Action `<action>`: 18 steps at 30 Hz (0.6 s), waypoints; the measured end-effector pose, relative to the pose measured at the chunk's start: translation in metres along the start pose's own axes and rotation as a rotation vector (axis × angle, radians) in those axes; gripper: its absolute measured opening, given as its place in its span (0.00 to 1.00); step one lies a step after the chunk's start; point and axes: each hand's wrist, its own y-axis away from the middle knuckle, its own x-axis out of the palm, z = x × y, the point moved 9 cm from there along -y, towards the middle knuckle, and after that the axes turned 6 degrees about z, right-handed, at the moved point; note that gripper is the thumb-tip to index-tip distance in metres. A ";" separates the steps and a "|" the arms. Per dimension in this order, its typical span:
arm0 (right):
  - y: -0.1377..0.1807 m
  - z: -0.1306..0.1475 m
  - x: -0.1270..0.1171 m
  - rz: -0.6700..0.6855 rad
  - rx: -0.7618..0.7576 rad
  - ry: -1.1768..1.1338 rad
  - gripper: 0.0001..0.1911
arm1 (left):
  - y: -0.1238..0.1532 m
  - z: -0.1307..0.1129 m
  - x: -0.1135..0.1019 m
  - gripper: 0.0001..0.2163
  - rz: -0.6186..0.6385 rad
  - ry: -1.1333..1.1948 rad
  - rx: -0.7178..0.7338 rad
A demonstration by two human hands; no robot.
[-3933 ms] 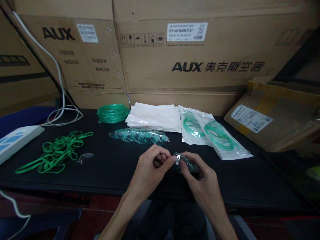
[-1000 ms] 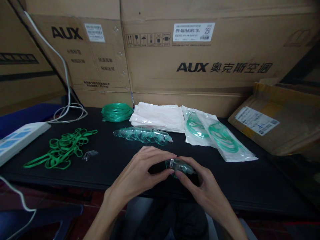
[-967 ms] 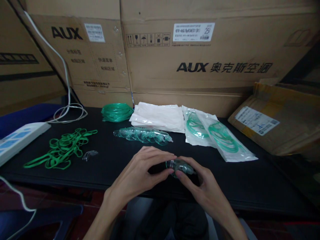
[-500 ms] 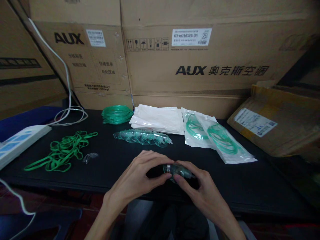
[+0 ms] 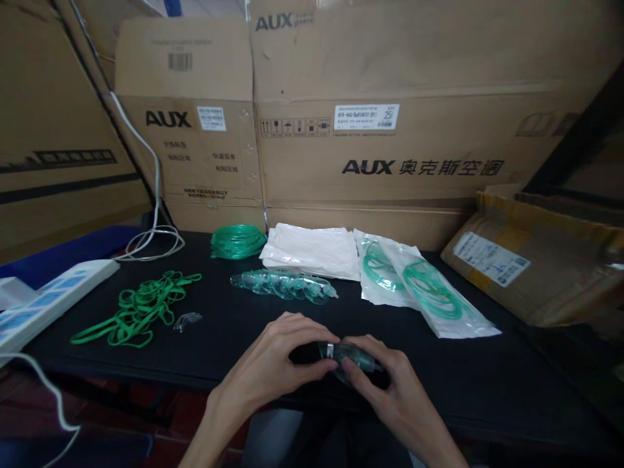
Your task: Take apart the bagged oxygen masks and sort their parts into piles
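A clear green oxygen mask [image 5: 358,357] is held between both hands near the table's front edge. My left hand [image 5: 280,354] pinches its left end, where a small silvery metal strip [image 5: 330,350] shows. With thumb and fingers, my right hand [image 5: 385,367] grips the mask's body from the right. Part of the mask is hidden by the fingers. Beyond the hands, several more clear green masks [image 5: 285,286] lie nested in a row. Thin metal strips [image 5: 186,320] rest in a small pile to the left, beside a tangle of green elastic straps [image 5: 141,309].
Behind the masks are coiled green tubing [image 5: 237,241], a stack of white pouches [image 5: 309,251] and packed tubing bags [image 5: 431,289]. A power strip [image 5: 56,305] lies at left on the black table [image 5: 468,377]. Cardboard boxes [image 5: 312,162] stand at the back; a taped carton [image 5: 531,260] is at right.
The view has tilted up, so everything sits lower in the picture. Both hands keep hold of the mask in nearly the same pose.
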 end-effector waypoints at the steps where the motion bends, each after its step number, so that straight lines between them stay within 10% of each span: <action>1: 0.000 0.001 0.000 -0.003 -0.006 0.006 0.14 | 0.001 0.000 0.000 0.12 -0.008 0.001 -0.002; 11: -0.002 -0.003 0.002 0.031 -0.070 0.041 0.13 | 0.011 -0.008 -0.007 0.15 -0.072 0.013 -0.048; 18: -0.002 -0.009 0.000 -0.013 -0.091 0.046 0.15 | 0.062 0.029 -0.042 0.07 -0.151 -0.182 -0.225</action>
